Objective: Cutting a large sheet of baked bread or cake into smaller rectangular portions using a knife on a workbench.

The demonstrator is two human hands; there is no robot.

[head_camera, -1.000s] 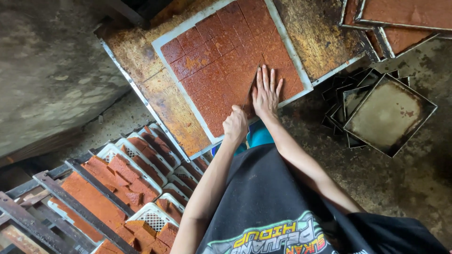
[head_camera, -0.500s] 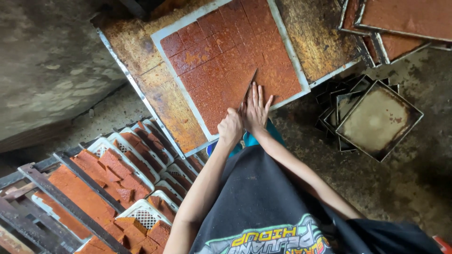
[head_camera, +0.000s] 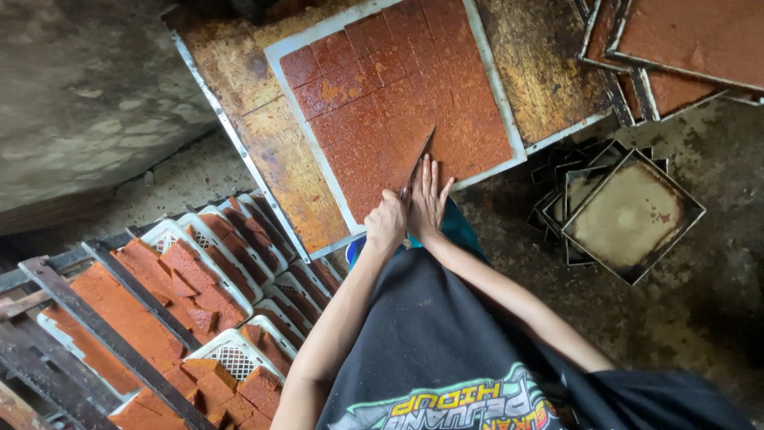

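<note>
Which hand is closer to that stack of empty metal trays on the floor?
The right hand. It lies flat on the cake slab, on the side toward the trays. The left hand, gripping the knife, sits just beyond it, farther away.

Stained wooden board [head_camera: 278,159] carries white tray [head_camera: 497,95] of cut brown slab [head_camera: 382,103].

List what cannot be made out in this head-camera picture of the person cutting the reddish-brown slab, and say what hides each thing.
- Knife handle: head view, wrapped inside the left hand.
- Slab far corner: cut off by the top edge.
- Stacked trays top right: run past the frame edges.
- Lower trays under the empty tray: covered by it.
- Right hand palm: pressed flat, contact hidden.
</note>
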